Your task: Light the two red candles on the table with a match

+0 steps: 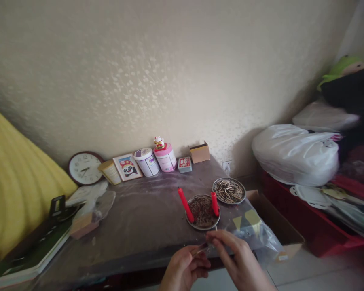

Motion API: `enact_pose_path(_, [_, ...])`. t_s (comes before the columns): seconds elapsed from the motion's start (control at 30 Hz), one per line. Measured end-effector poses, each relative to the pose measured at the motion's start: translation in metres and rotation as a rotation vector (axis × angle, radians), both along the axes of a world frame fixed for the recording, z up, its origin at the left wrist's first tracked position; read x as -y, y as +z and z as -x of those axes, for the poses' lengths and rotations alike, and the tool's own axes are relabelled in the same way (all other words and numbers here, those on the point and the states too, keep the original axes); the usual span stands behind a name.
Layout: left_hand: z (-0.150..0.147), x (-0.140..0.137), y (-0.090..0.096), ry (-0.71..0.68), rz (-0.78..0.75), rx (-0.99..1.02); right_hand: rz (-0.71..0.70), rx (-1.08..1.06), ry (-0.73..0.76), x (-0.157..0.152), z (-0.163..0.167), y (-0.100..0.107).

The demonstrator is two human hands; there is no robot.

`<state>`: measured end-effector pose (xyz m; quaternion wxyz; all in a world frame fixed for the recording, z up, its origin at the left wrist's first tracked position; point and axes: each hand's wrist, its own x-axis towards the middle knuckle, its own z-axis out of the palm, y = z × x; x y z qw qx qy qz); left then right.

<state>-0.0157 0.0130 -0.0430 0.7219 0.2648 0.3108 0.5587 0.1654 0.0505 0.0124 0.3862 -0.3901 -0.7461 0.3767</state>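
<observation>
Close to the table's front edge, my left hand (188, 262) is closed around a small matchbox (202, 247) whose dark side faces up. My right hand (230, 250) pinches a thin matchstick (216, 229) right beside the box; its tip pokes above the fingers. Just beyond the hands stands a round metal dish (204, 227) filled with dark, crumbly material. Two red candles rise from it: a taller one (185, 205) leaning left and a shorter one (214, 204) on the right. No flame shows on either candle. Behind to the right, a second dish (245, 197) holds many used matchsticks (229, 190).
Along the wall stand a clock (85, 167), a framed panda picture (128, 167), two tins (147, 162), a small red-topped box (185, 164) and a cardboard box (200, 152). A green book (33, 246) lies left. White bags (297, 155) are piled right.
</observation>
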Motion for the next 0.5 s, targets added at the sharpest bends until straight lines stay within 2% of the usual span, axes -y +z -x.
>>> enact_pose_path(0.17, [0.003, -0.001, 0.006, 0.008, -0.055, 0.050, 0.098, -0.095, -0.104, -0.005, -0.005, -0.001])
enact_pose_path(0.5, [-0.003, 0.002, 0.020, 0.028, -0.116, 0.047, 0.140, -0.155, -0.114, -0.005, -0.005, -0.009])
